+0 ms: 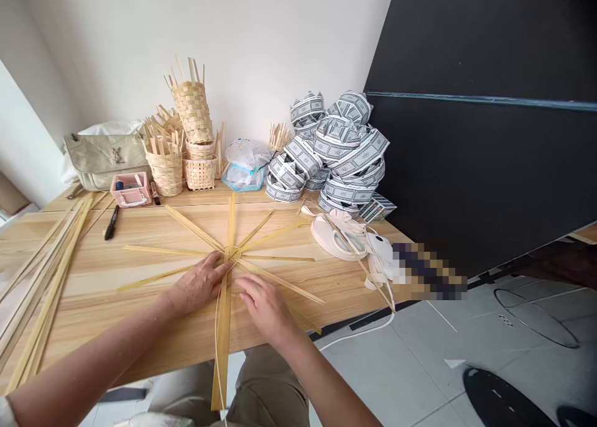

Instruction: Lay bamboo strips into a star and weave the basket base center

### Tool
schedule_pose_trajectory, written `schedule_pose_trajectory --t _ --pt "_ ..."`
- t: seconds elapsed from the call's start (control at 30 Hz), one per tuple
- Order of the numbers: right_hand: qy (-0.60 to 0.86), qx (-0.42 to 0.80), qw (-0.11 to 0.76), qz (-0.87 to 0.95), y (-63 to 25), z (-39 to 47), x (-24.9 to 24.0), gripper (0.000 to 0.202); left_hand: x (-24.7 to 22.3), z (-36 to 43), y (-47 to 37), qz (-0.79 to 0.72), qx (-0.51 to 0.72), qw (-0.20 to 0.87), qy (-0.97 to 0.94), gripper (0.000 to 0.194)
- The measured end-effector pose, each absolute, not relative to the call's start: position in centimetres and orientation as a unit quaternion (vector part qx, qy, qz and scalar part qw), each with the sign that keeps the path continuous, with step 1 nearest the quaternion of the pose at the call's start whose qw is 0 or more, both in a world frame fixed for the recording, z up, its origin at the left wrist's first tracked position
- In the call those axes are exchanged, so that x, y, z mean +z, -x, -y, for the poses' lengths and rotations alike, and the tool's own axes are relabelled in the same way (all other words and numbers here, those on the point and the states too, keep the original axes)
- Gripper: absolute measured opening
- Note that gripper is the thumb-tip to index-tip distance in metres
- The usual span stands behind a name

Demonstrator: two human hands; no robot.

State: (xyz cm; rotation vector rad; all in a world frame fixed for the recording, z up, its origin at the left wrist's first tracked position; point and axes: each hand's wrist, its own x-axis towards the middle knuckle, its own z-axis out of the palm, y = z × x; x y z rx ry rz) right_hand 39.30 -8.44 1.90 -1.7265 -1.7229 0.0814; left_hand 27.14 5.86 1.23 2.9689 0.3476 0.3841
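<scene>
Flat bamboo strips (275,281) lie crossed in a star on the wooden table. One long, wide strip (222,346) runs through the middle and hangs past the table's front edge towards my lap. My left hand (200,281) presses its fingers on the strips at the crossing and holds them against the table. A thin pale strand (216,327) comes out near those fingers and drops beside the wide strip. Just right of the crossing is my right hand (263,303), its fingers loosely curled and apart, with nothing visible in them.
Loose strips (56,284) lie along the table's left side, near a black marker (111,222) and a pink box (131,191). Woven baskets (193,113), a plastic bag (245,166) and patterned paper crowns (336,138) stand behind. White tape rolls (333,237) sit at the right.
</scene>
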Motion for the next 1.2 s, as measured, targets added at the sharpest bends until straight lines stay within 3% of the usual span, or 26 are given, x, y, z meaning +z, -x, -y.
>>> schedule_pose_trajectory --t 0.13,0.3,0.5,0.67,0.9,1.2 --pt "0.683 0.052 0.290 0.668 -40.3 4.6 1.9 0.028 1.6 -5.7 -27.1 -0.105 0.128 0.053 -0.985 0.030" --pt "0.693 0.038 0.260 0.672 -40.4 3.3 1.8 0.019 1.8 -6.0 -27.1 -0.105 0.105 0.082 -0.985 0.042" --pt "0.698 -0.036 0.196 0.688 -40.3 2.6 0.7 0.007 2.1 -6.3 -27.2 -0.110 0.076 0.109 -0.985 0.039" --pt "0.679 -0.083 0.158 0.712 -40.4 2.7 0.1 0.011 2.0 -6.4 -27.0 -0.117 0.083 0.112 -0.983 0.036" --pt "0.586 0.012 0.179 0.791 -41.5 4.3 2.1 0.019 2.1 -6.5 -26.8 -0.093 0.095 0.111 -0.985 0.039" --pt "0.514 0.057 0.083 0.852 -41.5 7.9 4.3 0.012 1.9 -6.7 -26.6 -0.106 0.061 0.081 -0.989 0.039"
